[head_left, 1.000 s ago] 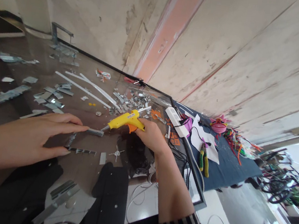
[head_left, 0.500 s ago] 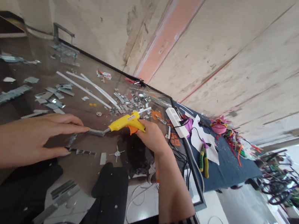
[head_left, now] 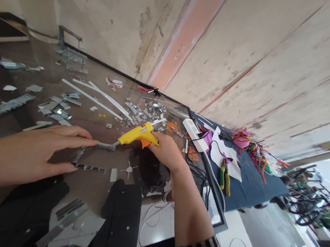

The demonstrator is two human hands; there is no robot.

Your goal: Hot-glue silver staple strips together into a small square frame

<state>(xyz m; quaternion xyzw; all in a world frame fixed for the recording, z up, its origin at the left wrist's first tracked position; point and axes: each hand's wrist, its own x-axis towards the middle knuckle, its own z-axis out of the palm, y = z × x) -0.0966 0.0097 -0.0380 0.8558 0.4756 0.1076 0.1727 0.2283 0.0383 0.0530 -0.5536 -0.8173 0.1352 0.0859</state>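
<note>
My right hand (head_left: 167, 151) is wrapped round the handle of a yellow hot glue gun (head_left: 135, 133) with an orange trigger. A white glue stick (head_left: 159, 121) pokes from its back end. The gun's nozzle is at the right end of a thin grey strip (head_left: 106, 146) on the glass table. My left hand (head_left: 45, 146) lies stretched out, thumb and forefinger apart. Its forefinger tip touches the left end of that strip, and the thumb is at a second, ladder-like strip (head_left: 92, 168). A short grey piece stands between the two strips, partly hidden by the hand.
Loose grey pieces (head_left: 59, 104) and white glue sticks (head_left: 94, 97) lie beyond my hands. A white power strip (head_left: 195, 134) and cables are at the right, with pliers (head_left: 225, 179) on dark cloth. A lidded container (head_left: 36, 3) stands back left, before the wall.
The glue gun and my right hand have shifted very slightly left, along the grey strip. My left hand stays in place.
</note>
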